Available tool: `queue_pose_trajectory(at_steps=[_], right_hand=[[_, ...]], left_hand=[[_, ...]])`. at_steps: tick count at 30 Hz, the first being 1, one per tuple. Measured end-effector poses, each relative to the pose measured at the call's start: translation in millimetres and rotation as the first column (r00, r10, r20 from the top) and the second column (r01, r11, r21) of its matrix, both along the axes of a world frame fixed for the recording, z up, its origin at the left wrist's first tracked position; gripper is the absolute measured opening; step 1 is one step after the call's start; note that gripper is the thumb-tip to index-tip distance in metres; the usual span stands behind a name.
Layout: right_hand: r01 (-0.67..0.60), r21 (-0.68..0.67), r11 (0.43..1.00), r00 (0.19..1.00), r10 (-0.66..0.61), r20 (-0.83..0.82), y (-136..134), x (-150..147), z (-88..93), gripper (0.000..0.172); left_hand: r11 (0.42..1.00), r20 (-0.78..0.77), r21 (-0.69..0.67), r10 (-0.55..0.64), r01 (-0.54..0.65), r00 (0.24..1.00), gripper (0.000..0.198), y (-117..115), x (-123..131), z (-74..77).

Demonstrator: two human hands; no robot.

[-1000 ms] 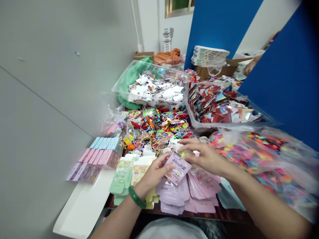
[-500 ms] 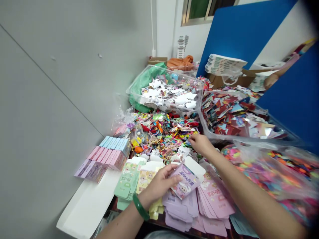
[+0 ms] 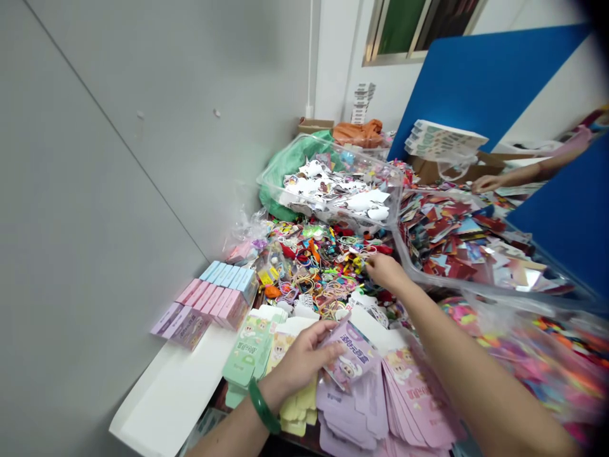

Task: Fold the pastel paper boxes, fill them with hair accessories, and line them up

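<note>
While the left hand (image 3: 304, 358) is clasping the purple carton (image 3: 354, 354) in a closed grip above the flat cartons (image 3: 413, 397), its long axis is slanting near-left to far-right, open flap pointing away, and the right hand (image 3: 385, 270) is touching the hair-tie heap (image 3: 314, 266), its grip unreadable.

Not much kit on the wearer, honestly; both forearms are bare all the way to the edge of the picture, the left one coming in at about 7 o'clock and the right one at about 5 o'clock; the one thing worn is a smooth, glossy, dark-green round bangle (image 3: 264, 407), jade or glass by the look of it, one solid thick band; it sits snug on the wrist, at 7 o'clock from the left hand (image 3: 304, 358); the right hand (image 3: 385, 271) and its wrist are plain bare; nails too blurry to judge.
</note>
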State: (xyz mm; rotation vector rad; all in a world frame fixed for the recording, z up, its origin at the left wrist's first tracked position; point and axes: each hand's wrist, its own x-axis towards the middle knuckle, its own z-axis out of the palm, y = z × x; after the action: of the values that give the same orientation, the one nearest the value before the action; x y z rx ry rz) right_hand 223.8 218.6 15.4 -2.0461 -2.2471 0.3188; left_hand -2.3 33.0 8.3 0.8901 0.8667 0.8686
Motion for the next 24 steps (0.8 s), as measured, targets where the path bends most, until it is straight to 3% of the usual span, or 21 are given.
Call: queue_pose_trajectory(at_steps=[7, 12, 15, 19, 22, 24], right_hand=[[0.043, -0.048, 0.998, 0.980, -0.051, -0.194, -10.7, 5.5, 25.8, 0.033], [0.095, -0.097, 0.991, 0.992, -0.103, -0.078, -18.2, -0.6, 19.1, 0.016], [0.128, -0.089, 0.988, 0.992, -0.128, 0.003, -20.1, -5.6, 14.4, 0.023], [0.025, -0.045, 0.999, 1.000, -0.026, -0.013, -17.3, -16.2, 13.8, 0.029], [-0.081, -0.117, 0.990, 0.996, 0.075, -0.055, -11.2, -28.4, 10.0, 0.031], [-0.088, -0.165, 0.982, 0.994, 0.075, -0.081, -5.5, -33.4, 7.4, 0.032]], left_hand=[[0.995, 0.029, 0.060, 0.072, -0.074, 0.997, 0.042, 4.9, -3.1, 11.6], [0.995, 0.027, 0.072, 0.064, -0.066, 0.998, 0.043, 5.0, -3.4, 10.5], [0.995, 0.011, 0.077, 0.060, -0.060, 0.998, 0.042, 3.2, -4.0, 9.4], [0.996, -0.001, 0.069, 0.061, -0.061, 0.998, 0.042, 0.9, -2.0, 7.7], [0.997, 0.004, 0.055, 0.044, -0.044, 0.999, 0.043, -0.1, 1.7, 7.0], [0.997, 0.014, 0.066, 0.028, -0.029, 1.000, 0.042, -0.3, 3.1, 7.5]])
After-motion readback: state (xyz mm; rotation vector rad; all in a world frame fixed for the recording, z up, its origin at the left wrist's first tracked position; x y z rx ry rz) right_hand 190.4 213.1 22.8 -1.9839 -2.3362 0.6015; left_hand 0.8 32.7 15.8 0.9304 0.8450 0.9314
